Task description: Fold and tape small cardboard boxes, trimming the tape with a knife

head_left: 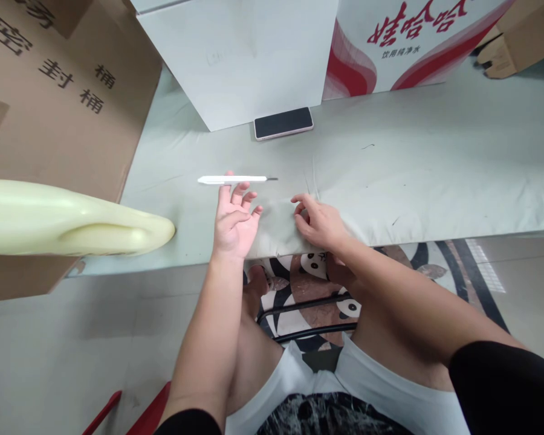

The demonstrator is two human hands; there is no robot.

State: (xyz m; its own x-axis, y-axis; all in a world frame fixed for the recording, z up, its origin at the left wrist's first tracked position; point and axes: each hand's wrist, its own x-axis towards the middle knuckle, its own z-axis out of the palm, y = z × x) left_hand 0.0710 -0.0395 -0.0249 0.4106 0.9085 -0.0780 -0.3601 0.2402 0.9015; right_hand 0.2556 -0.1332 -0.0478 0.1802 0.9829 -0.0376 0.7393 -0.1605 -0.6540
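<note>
Above pale cloth (439, 160), left hand (236, 232) loosely spread, fingers partly hidden behind slim white tool (236, 179); right hand (320, 223) half-curled, tips apart.

The light is bright, soft and slightly cold, spread quite evenly over the cloth (412, 175) around both hands. Left of the left hand (238, 223), the green object (27, 208) carries a smooth, mild glare. Below it, a broad soft shadow lies on the floor (118, 326); far right of the right hand (320, 220), the floor shows a bright gridded patch. Beyond the hands, the boxes (240, 54) lean from wide-lens distortion. Near the lower corners, the black sleeves (503, 386) lose detail.
</note>
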